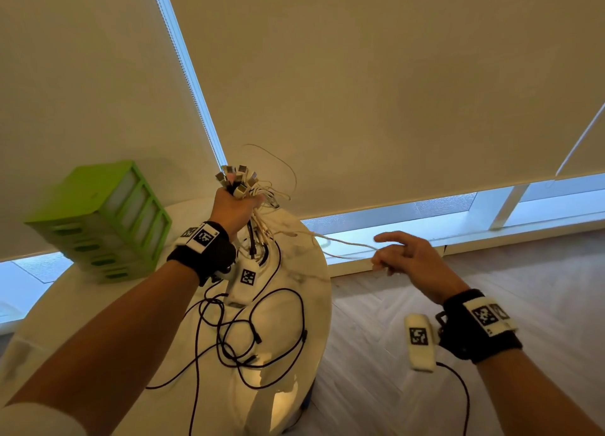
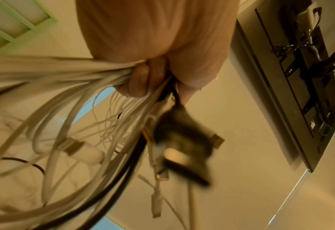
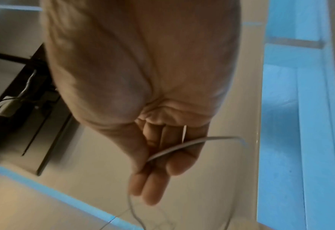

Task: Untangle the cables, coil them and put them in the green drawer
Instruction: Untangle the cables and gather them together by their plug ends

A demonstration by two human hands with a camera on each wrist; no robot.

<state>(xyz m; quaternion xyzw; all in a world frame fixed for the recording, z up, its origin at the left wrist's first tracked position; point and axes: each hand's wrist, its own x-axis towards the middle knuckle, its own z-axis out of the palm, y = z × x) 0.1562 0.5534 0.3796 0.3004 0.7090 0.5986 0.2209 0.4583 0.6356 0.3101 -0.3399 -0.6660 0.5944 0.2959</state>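
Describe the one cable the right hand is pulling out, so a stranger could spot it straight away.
Start at the round white table, where the left hand grips a bundle of cables. One thin white cable runs sideways from it to the right hand. It alone stretches past the table edge.

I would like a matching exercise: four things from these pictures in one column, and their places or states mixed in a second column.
Things:
1. cable bundle
2. single white cable
3. black cables
4. green drawer unit

Places:
A. stretched toward the right hand
B. standing at the table's far left
C. gripped in the raised left hand
D. lying loose on the table

Pairs: 1-C, 2-A, 3-D, 4-B
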